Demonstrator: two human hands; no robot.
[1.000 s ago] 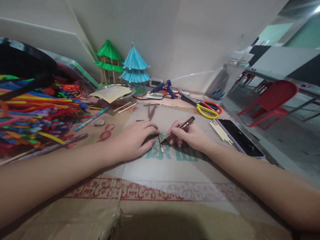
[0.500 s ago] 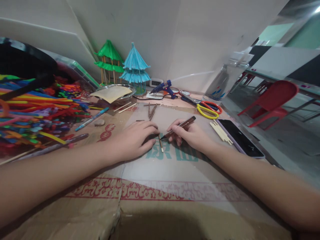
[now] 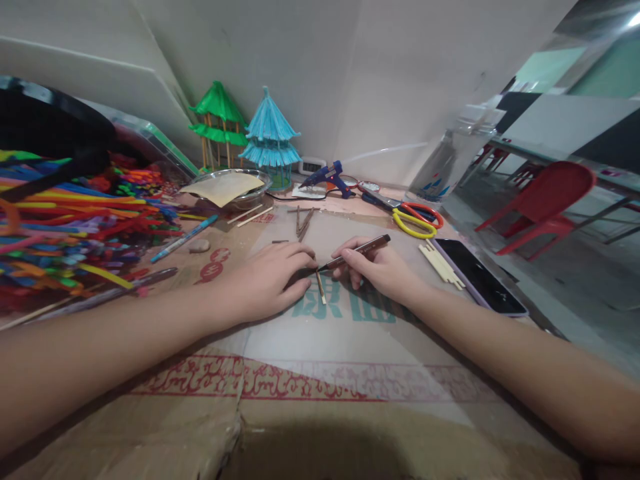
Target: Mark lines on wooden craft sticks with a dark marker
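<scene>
My right hand [image 3: 376, 268] grips a brown marker pen [image 3: 364, 249], its barrel slanting up to the right. The pen's tip meets a short thin wooden stick [image 3: 321, 288] close to my left fingertips. Most of the stick is brown, and its near end is pale. My left hand [image 3: 273, 279] rests palm down on the translucent sheet [image 3: 300, 340], with its fingertips pressing on the stick's far end. Just beyond the hands lie several brown sticks [image 3: 303, 225]. Pale short sticks [image 3: 441, 265] are bunched to the right of my right hand.
Scissors [image 3: 415, 222], a phone [image 3: 480, 277] and a clear bottle [image 3: 443, 167] stand or lie on the right. A blue glue gun [image 3: 325, 177], a glass dish [image 3: 263, 188] and two model pavilions [image 3: 270, 133] are behind. Colourful pipe cleaners [image 3: 85, 227] fill the left.
The pen tip has shifted slightly up along the stick, towards my left fingertips. My left hand stays almost in place on the stick.
</scene>
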